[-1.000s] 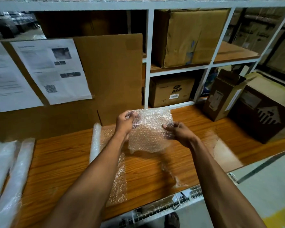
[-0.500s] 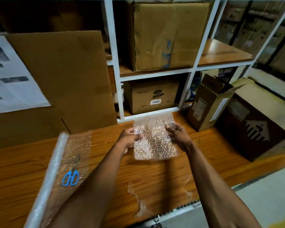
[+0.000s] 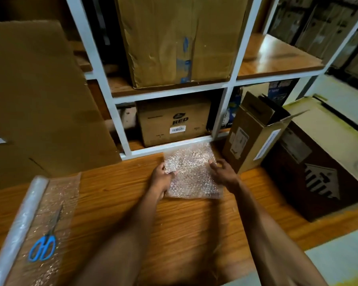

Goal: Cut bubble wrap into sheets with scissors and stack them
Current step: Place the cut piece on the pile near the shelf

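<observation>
A cut bubble wrap sheet [image 3: 191, 172] lies on the wooden table [image 3: 116, 195], towards the far side, just in front of the white shelf frame [image 3: 170, 146]. The left hand [image 3: 160, 179] pinches the sheet's left edge between thumb and fingers. The right hand [image 3: 222, 172] sits at the sheet's right edge with its fingers spread and loosely bent; whether they touch the sheet or hover just above it cannot be told.

On the near left of the table lies the bubble wrap roll [image 3: 23, 223], with a stretch of wrap unrolled flat to its right. Blue-handled scissors [image 3: 46, 240] rest on that unrolled stretch, blades closed and pointing away, well apart from both hands.

A large flat cardboard panel [image 3: 41, 96] leans upright at the far left. In the shelf behind the sheet sits a small carton printed RED [image 3: 174, 120], with a big cardboard box [image 3: 178, 38] on the shelf above it. To the right of the sheet stands an open narrow carton [image 3: 254, 135], and beyond it a dark box with a white arrow mark [image 3: 320, 166].
</observation>
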